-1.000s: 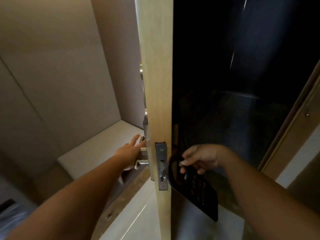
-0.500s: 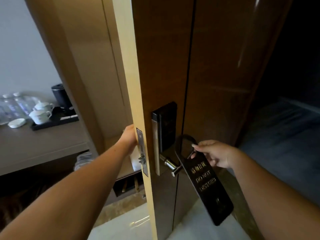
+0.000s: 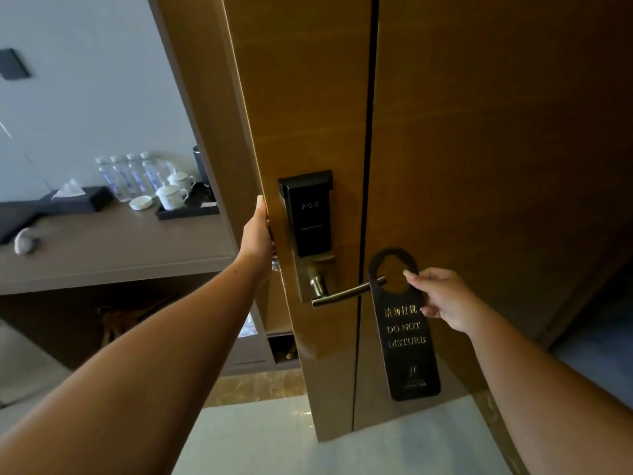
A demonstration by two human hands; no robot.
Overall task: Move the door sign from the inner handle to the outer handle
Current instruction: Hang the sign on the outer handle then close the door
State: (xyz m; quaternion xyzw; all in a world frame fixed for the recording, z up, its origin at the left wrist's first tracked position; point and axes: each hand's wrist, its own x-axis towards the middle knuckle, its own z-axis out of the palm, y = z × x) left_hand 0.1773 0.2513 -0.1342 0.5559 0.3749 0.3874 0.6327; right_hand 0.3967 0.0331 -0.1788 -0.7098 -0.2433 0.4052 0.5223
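A black "DO NOT DISTURB" door sign [image 3: 407, 341] with gold lettering hangs upright in front of the wooden door [image 3: 479, 166]. Its round hole sits at the tip of the outer lever handle [image 3: 342, 294], and the tip pokes into the hole's left rim. My right hand [image 3: 442, 299] pinches the sign's right edge beside the hole. My left hand [image 3: 257, 238] grips the door's edge, left of the black card-reader lock [image 3: 310, 214]. The inner handle is hidden behind the door.
To the left stands a wooden counter [image 3: 113, 255] with several water bottles [image 3: 128, 176], two lidded cups [image 3: 174, 192] on a black tray, and a tissue box [image 3: 80, 197]. Pale floor tile [image 3: 260, 437] lies below the door.
The view has swung to face the door's outer side. My right hand has carried the sign to the outer handle's tip. My left hand moved from the inner handle to the door's edge.
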